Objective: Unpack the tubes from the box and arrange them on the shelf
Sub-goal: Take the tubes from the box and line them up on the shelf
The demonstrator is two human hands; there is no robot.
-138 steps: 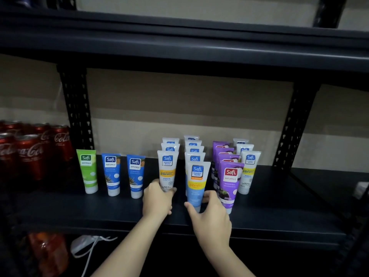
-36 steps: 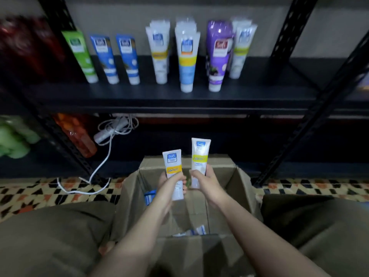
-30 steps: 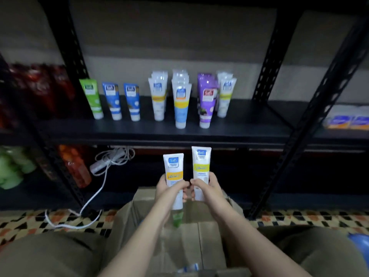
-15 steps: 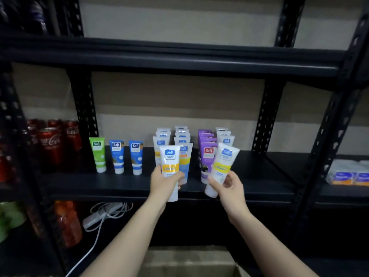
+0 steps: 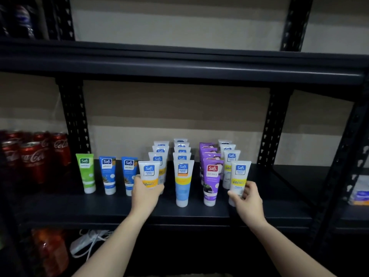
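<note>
- Left hand (image 5: 144,193) wraps its fingers around a white tube with an orange band (image 5: 149,174), upright at the front of the leftmost white row on the shelf (image 5: 139,208).
- Right hand (image 5: 246,198) grips a white tube with a yellow band (image 5: 239,177), fingers pinching its lower half, at the front of the rightmost row; its cap sits right at the shelf, contact hard to tell.
- Between the two hands stand a blue tube with a yellow stripe (image 5: 182,182) and a purple tube (image 5: 211,181), each heading its own row.
- Off to the left, a green tube (image 5: 86,172) and two blue tubes (image 5: 107,174) stand singly, apart from the rows.
- Red cola cans (image 5: 33,156) crowd the far left of the same shelf.
- Below, a white cable (image 5: 87,242) and an orange bottle (image 5: 50,250) sit in the dark.
</note>
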